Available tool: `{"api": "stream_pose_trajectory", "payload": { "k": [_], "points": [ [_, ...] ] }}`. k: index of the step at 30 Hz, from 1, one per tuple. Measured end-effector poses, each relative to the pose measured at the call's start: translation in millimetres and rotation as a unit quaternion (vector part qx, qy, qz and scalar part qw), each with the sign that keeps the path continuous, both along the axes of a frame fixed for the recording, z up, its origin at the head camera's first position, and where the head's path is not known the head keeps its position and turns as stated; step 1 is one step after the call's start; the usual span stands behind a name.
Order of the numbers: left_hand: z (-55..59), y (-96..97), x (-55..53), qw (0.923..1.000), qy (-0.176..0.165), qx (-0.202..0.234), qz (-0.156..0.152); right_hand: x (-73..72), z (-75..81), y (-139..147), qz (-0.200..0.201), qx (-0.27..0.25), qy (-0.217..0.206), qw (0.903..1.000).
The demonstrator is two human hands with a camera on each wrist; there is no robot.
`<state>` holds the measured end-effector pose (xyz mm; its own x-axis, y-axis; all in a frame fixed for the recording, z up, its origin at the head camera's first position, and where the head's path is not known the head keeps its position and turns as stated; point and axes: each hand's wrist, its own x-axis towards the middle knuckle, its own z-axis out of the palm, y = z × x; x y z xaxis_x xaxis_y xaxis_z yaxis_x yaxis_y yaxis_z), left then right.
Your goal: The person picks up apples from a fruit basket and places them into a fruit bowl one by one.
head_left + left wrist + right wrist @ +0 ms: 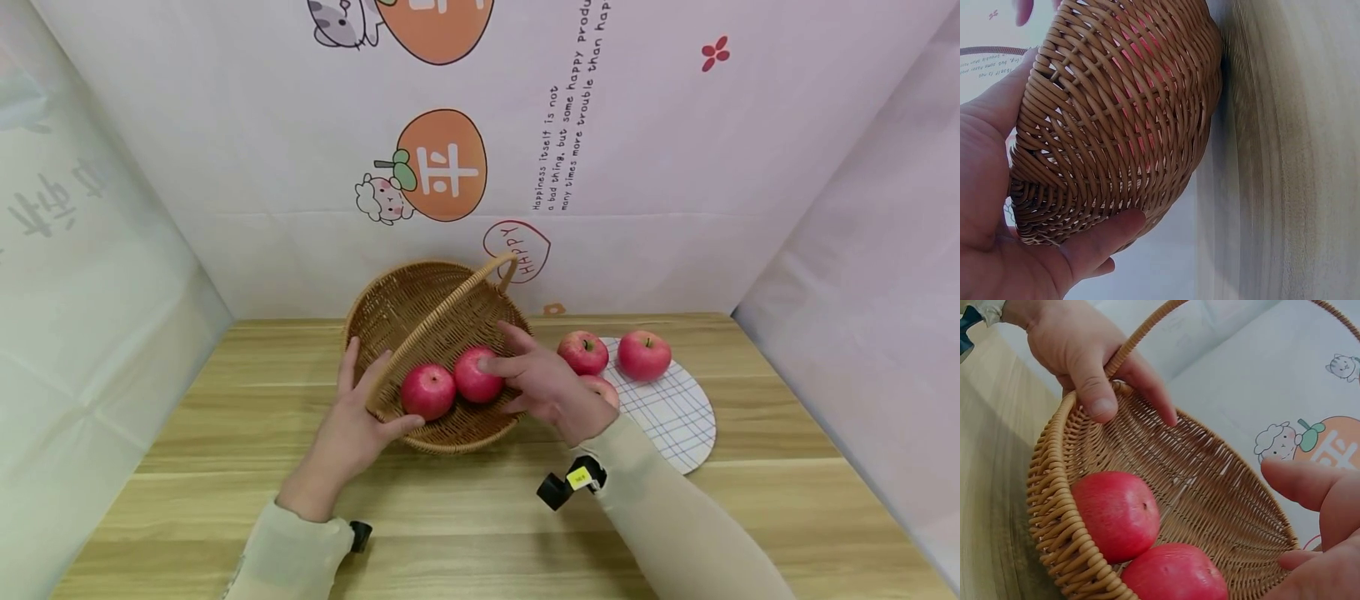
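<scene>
The wicker basket (405, 304) tilts on the table, its mouth facing me and two red apples inside. One apple (427, 392) lies to the left against the low front wall; the other apple (478, 375) touches it on the right. My left hand (356, 429) grips the basket's left rim by the foot of the handle, thumb and fingers on either side of the rim, as the right wrist view shows. At the right side of the basket, my right hand (551, 383) is spread with fingers apart. The right wrist view shows that hand (1329, 531) holding nothing, off the apples.
Right of the basket lies an oval checked mat (678, 417). Two apples, one (645, 356) and another (583, 352), sit at its back, and a third (602, 390) is partly hidden by my right wrist. A printed cloth wall (622, 258) rises behind the table (247, 400).
</scene>
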<state>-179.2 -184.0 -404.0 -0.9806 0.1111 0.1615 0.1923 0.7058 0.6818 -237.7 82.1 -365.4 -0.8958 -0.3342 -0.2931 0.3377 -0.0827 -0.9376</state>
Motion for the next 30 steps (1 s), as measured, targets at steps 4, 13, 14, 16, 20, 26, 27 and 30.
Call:
{"api": "stream_pose_trajectory", "payload": {
  "k": [4,13,14,16,20,26,27,30],
  "points": [
    [-0.6,0.5,-0.1,1.0000,0.005,0.000,0.000,-3.6,-6.4,-3.3,-0.002,0.009,0.003,1.0000],
    [-0.6,2.0,-0.1,0.9999,0.012,-0.006,0.000,-8.2,-16.3,-11.9,-0.013,0.031,-0.010,0.9994],
    [-0.4,2.2,0.1,0.9999,0.011,-0.006,0.000,-8.3,-16.5,-12.9,-0.015,0.032,-0.012,0.9993],
    [0.3,2.8,0.4,0.9999,0.009,-0.005,-0.002,-8.4,-16.8,-14.5,-0.016,0.040,-0.014,0.9990],
    [1.6,3.9,0.7,1.0000,0.004,-0.004,-0.006,-9.9,-18.7,-16.5,-0.010,0.056,-0.019,0.9982],
    [2.0,5.1,1.0,0.9999,0.005,-0.006,-0.007,-13.2,-23.2,-19.7,-0.006,0.086,-0.011,0.9962],
    [1.7,5.2,0.9,0.9999,0.005,-0.007,-0.006,-13.8,-24.0,-20.4,-0.006,0.089,-0.010,0.9959],
    [1.4,6.0,1.3,0.9999,0.007,-0.008,-0.006,-14.9,-26.6,-22.1,-0.007,0.097,-0.005,0.9953]
  ]
}}
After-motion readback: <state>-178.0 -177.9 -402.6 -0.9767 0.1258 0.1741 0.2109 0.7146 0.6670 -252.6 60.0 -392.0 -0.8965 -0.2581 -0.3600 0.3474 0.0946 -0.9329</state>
